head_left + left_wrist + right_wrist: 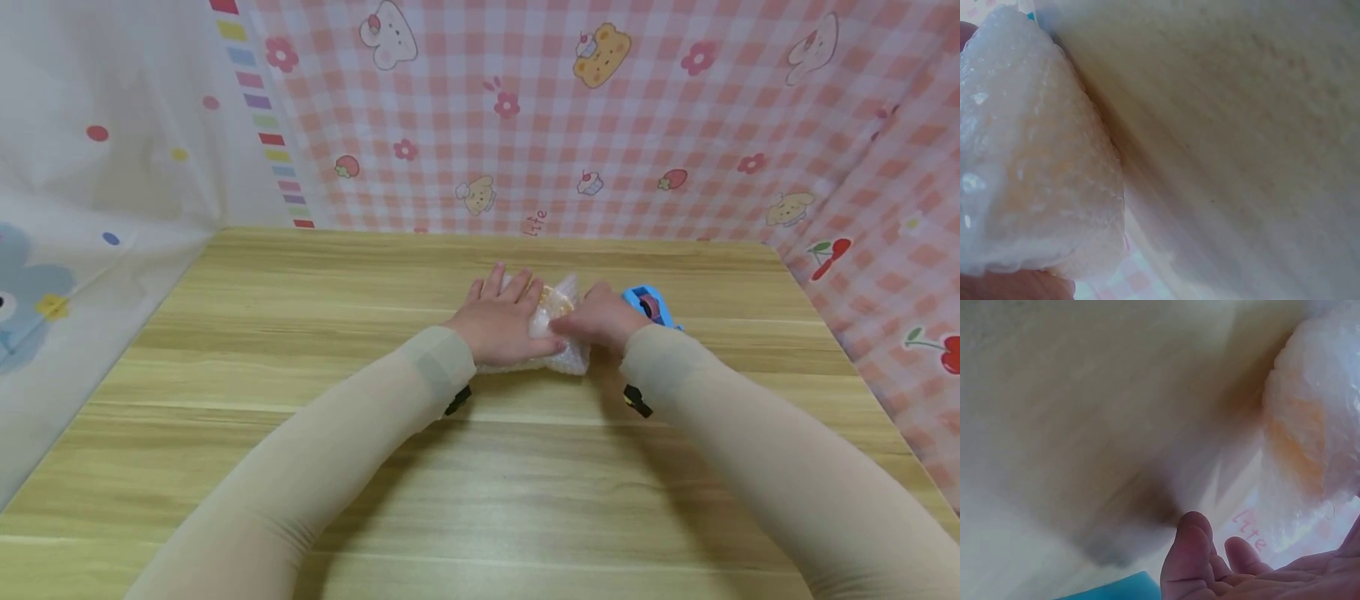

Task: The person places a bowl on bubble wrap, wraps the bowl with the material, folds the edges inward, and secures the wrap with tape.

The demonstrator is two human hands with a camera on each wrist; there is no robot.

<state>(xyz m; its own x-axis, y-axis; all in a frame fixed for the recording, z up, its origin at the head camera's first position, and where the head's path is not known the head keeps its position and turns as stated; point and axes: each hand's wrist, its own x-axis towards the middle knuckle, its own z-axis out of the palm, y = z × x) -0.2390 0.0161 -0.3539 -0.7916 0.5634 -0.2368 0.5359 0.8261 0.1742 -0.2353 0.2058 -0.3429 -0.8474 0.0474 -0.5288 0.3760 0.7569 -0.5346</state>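
Note:
A bubble-wrapped bundle (pixel 555 354) lies on the table, with something orange-yellow showing through the clear wrap. My left hand (pixel 501 323) rests flat on its left part, fingers spread and thumb along the near side. At the bundle's right end is my right hand (pixel 600 318), its thumb reaching onto the wrap. Bent fingers (pixel 1194 556) of that hand show beside the bundle in the right wrist view, with nothing between them. The left wrist view shows the wrap (pixel 1041 150) up close. What the bundle contains is hidden.
Just beyond my right hand stands a blue tape dispenser (pixel 647 305) with a roll in it, partly covered by the wrist. The wood-grain table (pixel 480 500) meets a pink checked cloth (pixel 450 108) at the back and a white cloth (pixel 97 192) at left.

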